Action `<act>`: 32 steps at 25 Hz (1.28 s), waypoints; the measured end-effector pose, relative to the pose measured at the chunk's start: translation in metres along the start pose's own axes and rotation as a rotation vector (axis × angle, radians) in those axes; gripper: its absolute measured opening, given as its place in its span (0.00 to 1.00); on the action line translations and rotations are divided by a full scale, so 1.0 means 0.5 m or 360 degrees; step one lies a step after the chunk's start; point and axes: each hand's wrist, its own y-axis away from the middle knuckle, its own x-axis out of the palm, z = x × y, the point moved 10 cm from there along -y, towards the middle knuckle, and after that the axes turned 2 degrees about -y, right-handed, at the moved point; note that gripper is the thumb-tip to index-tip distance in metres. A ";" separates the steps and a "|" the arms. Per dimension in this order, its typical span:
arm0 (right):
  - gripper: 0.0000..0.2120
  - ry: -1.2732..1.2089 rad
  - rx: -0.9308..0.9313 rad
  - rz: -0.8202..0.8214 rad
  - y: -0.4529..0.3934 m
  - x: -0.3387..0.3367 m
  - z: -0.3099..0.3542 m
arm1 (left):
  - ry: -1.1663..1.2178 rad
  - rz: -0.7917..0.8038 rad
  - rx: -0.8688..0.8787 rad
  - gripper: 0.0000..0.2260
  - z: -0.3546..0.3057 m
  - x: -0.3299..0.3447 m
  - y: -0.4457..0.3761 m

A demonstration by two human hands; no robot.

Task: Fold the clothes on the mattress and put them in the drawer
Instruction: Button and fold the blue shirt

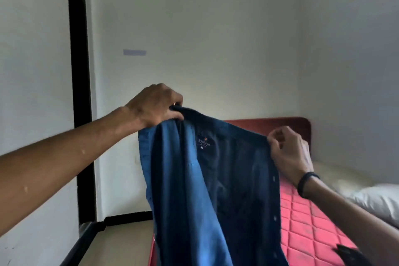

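A dark blue button shirt [211, 190] hangs in the air in front of me, inside out, with its collar label showing near the top. My left hand [154, 107] grips its upper left edge, raised higher. My right hand [288, 151] pinches the upper right edge by the button placket. The shirt's lower part drops out of view at the bottom. Behind it lies the red quilted mattress [306, 218], running along the right wall.
A white pillow [377, 198] and pale bedding lie on the mattress's right side. A dark object [347, 255] sits at the bottom right. White walls surround the bed; a black door frame [83, 114] stands at left, with pale floor [127, 242] beside the mattress.
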 end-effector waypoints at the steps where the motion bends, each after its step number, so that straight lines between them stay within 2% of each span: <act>1: 0.05 0.0031 -0.0085 -0.0041 -0.025 -0.025 0.029 | -0.0027 0.0067 0.0019 0.22 0.003 -0.001 0.006; 3: 0.09 0.0171 -0.0230 0.0083 -0.065 -0.055 0.085 | -0.0170 0.0270 0.0084 0.29 0.016 0.001 0.025; 4: 0.10 0.0297 -0.0317 0.0220 -0.072 -0.057 0.108 | -0.0199 0.0354 0.0103 0.28 0.028 0.003 0.037; 6: 0.09 0.0555 -0.0500 0.0427 -0.067 -0.072 0.157 | -0.0042 0.0359 0.0038 0.22 0.057 -0.027 0.061; 8: 0.08 0.0579 -0.0532 0.0406 -0.061 -0.121 0.213 | 0.0181 0.0265 -0.0108 0.14 0.088 -0.086 0.088; 10: 0.08 0.0302 -0.0355 0.0264 -0.076 -0.200 0.254 | 0.0445 0.0185 -0.0267 0.11 0.108 -0.160 0.111; 12: 0.10 -0.0139 -0.0115 0.0136 -0.090 -0.276 0.273 | 0.0917 0.0006 -0.0438 0.12 0.120 -0.244 0.131; 15: 0.06 -0.0672 0.0044 0.0153 -0.106 -0.352 0.343 | 0.1617 -0.0486 -0.0718 0.14 0.168 -0.369 0.141; 16: 0.09 -0.0878 0.0096 0.0244 -0.114 -0.373 0.377 | 0.1783 -0.0655 -0.0793 0.11 0.179 -0.411 0.141; 18: 0.26 -0.1260 0.0216 0.0599 -0.127 -0.407 0.461 | 0.1995 -0.0964 -0.0920 0.05 0.193 -0.493 0.136; 19: 0.28 -0.1317 0.0255 0.0747 -0.127 -0.426 0.504 | 0.2060 -0.1086 -0.0974 0.05 0.198 -0.528 0.129; 21: 0.15 -0.1289 0.0204 0.0834 -0.148 -0.477 0.577 | 0.2093 -0.1259 -0.1016 0.07 0.204 -0.594 0.110; 23: 0.11 -0.1171 0.0142 0.0712 -0.182 -0.506 0.601 | 0.1953 -0.1323 -0.1044 0.09 0.214 -0.624 0.081; 25: 0.12 -0.1145 0.0153 0.0663 -0.215 -0.479 0.574 | 0.1712 -0.1187 -0.1179 0.18 0.224 -0.586 0.052; 27: 0.06 -0.1014 0.0155 0.0568 -0.241 -0.424 0.493 | 0.1604 -0.0948 -0.1248 0.17 0.219 -0.464 0.035; 29: 0.04 -0.0811 0.0240 0.0518 -0.235 -0.342 0.361 | 0.1598 -0.0651 -0.1321 0.12 0.200 -0.275 0.047; 32: 0.09 -0.0551 0.0516 0.0785 -0.161 -0.160 0.112 | 0.1713 -0.0292 -0.1454 0.11 0.155 0.049 0.140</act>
